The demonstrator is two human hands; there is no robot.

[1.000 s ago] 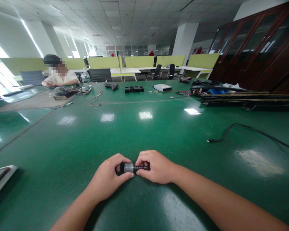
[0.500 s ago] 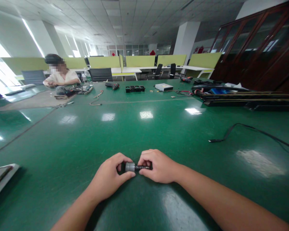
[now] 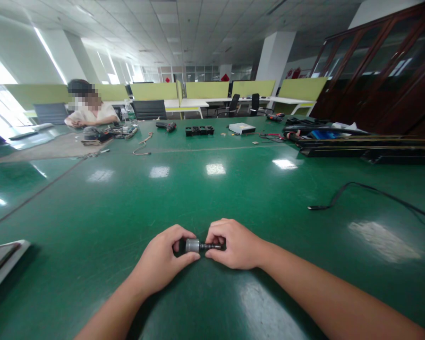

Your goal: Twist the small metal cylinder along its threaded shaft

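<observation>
Low in the middle of the view, a grey metal cylinder with a dark ridged shaft (image 3: 192, 245) lies level, close to the table top. My left hand (image 3: 165, 252) is closed on the cylinder from the left, thumb at the near side and index finger at the far side. From the right, my right hand (image 3: 233, 245) curls its thumb and fingers around the thin shaft. The shaft's right end is partly hidden in that hand. A small gap separates the fingertips of both hands.
On the green table (image 3: 156, 198), a black cable (image 3: 354, 185) runs at right and a pale-edged panel (image 3: 7, 269) at left. Farther back are a power drill (image 3: 166, 126), a black slotted part (image 3: 199, 131), a silver box (image 3: 241, 128) and black parts (image 3: 340, 141). Another person (image 3: 92, 111) sits far left.
Both hands keep the same hold on the cylinder and shaft. The whole scene shifts very slightly to the right in the picture.
</observation>
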